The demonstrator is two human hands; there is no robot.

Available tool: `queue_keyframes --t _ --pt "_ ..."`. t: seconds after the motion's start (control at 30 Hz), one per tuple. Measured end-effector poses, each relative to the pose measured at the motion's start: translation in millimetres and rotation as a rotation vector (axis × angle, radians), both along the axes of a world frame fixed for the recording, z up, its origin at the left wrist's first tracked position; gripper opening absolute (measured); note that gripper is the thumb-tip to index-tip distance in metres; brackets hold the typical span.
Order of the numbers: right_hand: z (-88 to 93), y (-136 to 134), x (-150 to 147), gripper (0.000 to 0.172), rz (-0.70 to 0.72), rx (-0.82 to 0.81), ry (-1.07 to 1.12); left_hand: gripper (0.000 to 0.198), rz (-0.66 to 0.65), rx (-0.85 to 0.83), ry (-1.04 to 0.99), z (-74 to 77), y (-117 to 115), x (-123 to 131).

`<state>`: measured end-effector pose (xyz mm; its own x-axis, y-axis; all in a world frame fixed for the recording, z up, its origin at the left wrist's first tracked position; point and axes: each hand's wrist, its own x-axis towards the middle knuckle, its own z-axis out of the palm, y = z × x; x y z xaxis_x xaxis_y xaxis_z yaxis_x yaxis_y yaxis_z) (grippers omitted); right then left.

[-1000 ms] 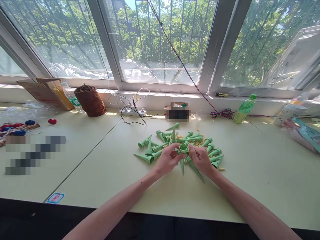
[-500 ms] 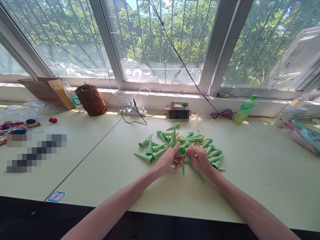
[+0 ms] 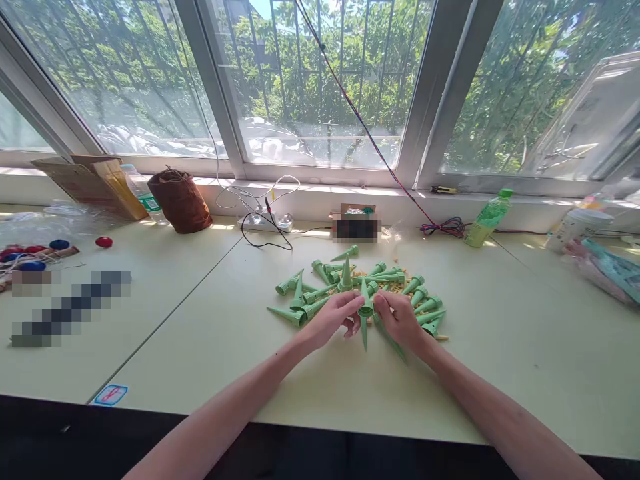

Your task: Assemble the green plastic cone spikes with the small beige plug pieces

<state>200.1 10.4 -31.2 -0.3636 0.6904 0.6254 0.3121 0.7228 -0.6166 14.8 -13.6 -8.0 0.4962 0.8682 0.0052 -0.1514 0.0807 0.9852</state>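
Observation:
A green plastic watering spike [image 3: 366,307] is pinched in my left hand [image 3: 334,319], its pointed end up and its open rim towards me. My right hand [image 3: 401,321] is closed close to the spike's right side. Its fingertips hide whatever they pinch, perhaps a small tan piece. Beneath my hands, another spike [image 3: 365,335] points towards me. Around and behind them lies a pile of similar green spikes [image 3: 319,293], one standing upright [image 3: 346,275]. Small tan pieces [image 3: 400,288] are scattered among them.
At the back stand a brown drawstring bag [image 3: 180,201], a power strip [image 3: 265,221] and a green bottle [image 3: 490,219]. Red and blue balls [image 3: 104,242] lie at the left. A cup [image 3: 580,230] and a plastic packet [image 3: 613,267] are at the right.
The spike in my left hand has turned from its open end facing me to its point standing up. My right hand stays beside it.

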Motion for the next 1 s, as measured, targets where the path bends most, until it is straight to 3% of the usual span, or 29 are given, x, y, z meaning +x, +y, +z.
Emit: queue_keyframes --t 0.23,0.53,1.0 --pt "3.4 -2 -1 0.044 -0.032 -0.015 0.008 0.039 0.038 0.172 0.144 -2.4 -1 1" --pt "0.7 -1 -3 0.053 -0.086 -0.08 0.026 0.029 0.229 0.503 0.324 -10.4 0 2" --pt "0.3 -2 -5 0.051 -0.156 -0.073 0.087 0.029 0.366 0.495 0.362 -8.8 -5 11"
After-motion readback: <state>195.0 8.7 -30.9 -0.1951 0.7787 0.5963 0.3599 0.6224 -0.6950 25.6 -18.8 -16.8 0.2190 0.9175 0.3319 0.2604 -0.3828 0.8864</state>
